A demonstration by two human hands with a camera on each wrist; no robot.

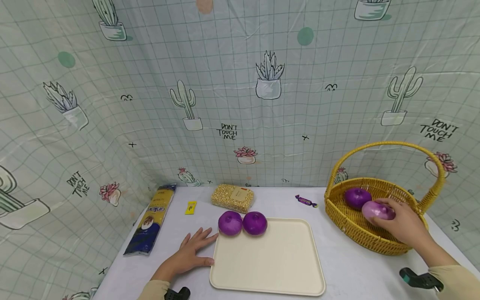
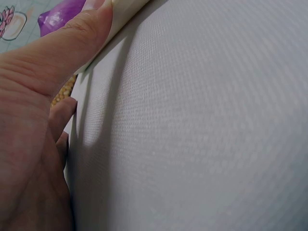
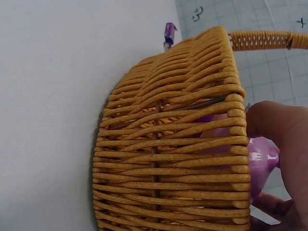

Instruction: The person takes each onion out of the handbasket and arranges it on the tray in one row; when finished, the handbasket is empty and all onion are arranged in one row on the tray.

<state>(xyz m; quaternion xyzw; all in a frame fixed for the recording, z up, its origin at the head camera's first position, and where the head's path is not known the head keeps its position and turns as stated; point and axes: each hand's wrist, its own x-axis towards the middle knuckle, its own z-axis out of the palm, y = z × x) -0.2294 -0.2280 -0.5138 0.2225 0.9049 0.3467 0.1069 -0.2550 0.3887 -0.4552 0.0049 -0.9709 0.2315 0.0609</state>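
My right hand (image 1: 403, 223) grips a light purple onion (image 1: 378, 211) inside the yellow wicker basket (image 1: 360, 237). Another, darker purple onion (image 1: 358, 198) lies in the basket beside it. In the right wrist view the basket wall (image 3: 168, 159) hides part of the held onion (image 3: 262, 166). My left hand (image 1: 191, 254) lies with fingers spread at the left edge of the cream tray (image 1: 268, 262); its thumb (image 2: 82, 38) touches the tray rim. Two purple onions (image 1: 230, 223) (image 1: 255, 223) sit side by side at the tray's back left corner.
Behind the tray lies a bag of corn kernels (image 1: 232, 198). A blue and yellow packet (image 1: 151, 221) is at the table's left, near a small yellow packet (image 1: 191, 207). A purple wrapped candy (image 1: 306, 201) lies left of the basket, whose tall handle (image 1: 390, 143) arches above it.
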